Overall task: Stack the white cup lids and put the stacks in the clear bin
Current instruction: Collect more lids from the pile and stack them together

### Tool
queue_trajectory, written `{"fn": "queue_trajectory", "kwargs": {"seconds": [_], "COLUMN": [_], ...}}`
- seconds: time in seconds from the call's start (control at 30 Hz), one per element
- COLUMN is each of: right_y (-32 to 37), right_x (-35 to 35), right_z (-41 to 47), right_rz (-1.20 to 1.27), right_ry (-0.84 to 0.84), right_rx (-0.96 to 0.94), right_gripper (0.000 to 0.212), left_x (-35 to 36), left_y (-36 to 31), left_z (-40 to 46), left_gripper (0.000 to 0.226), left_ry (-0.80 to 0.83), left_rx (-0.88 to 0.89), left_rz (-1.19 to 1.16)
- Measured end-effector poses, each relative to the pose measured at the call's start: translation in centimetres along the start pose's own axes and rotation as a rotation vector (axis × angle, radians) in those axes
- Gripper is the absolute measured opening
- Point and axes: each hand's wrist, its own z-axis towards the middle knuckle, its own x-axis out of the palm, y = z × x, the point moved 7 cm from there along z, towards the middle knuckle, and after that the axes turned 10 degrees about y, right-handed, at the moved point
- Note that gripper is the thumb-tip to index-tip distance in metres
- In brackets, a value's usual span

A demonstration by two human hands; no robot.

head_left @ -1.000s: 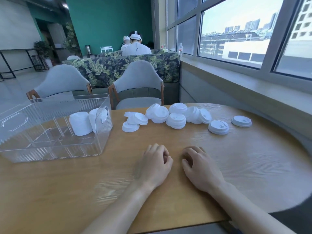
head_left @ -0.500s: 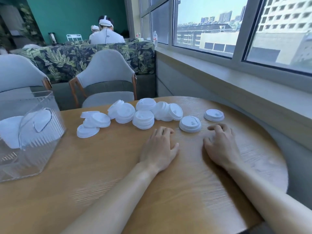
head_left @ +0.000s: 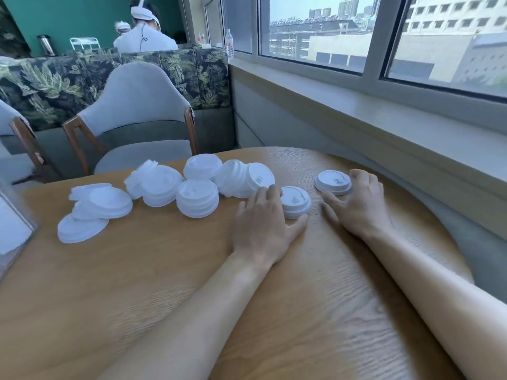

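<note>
Two light, thin lids (head_left: 295,202) (head_left: 332,182): our left hand (head_left: 262,226) and right hand (head_left: 359,204) touch their rims, gripping neither.

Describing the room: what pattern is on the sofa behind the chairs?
The sofa has a dark fabric with green palm-leaf print, seen in the head view.

lids (head_left: 197,197) on table (head_left: 137,270), bin (head_left: 13,229) left
</note>
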Motion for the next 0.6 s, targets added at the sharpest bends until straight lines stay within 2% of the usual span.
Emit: {"fn": "queue_trajectory", "kwargs": {"seconds": [0.17,0.33,0.6], "right_y": [-0.2,-0.4,0.3], "right_x": [0.5,0.5,-0.1], "right_z": [1.8,2.4,0.1], "right_rz": [0.005,0.012,0.053], "right_ry": [0.037,0.033,0.009], "right_rx": [-0.002,-0.004,-0.048], "right_gripper": [0.086,0.073,0.068], "left_x": [0.3,0.0,-1.1], "left_y": [-0.4,-0.5,0.2], "left_z": [0.5,0.5,-1.0], "left_gripper": [0.065,0.057,0.049], "left_ry": [-0.023,-0.034,-0.062], "left_rx": [-0.003,0.007,-0.022], "left_rz": [0.027,-0.017,-0.184]}}
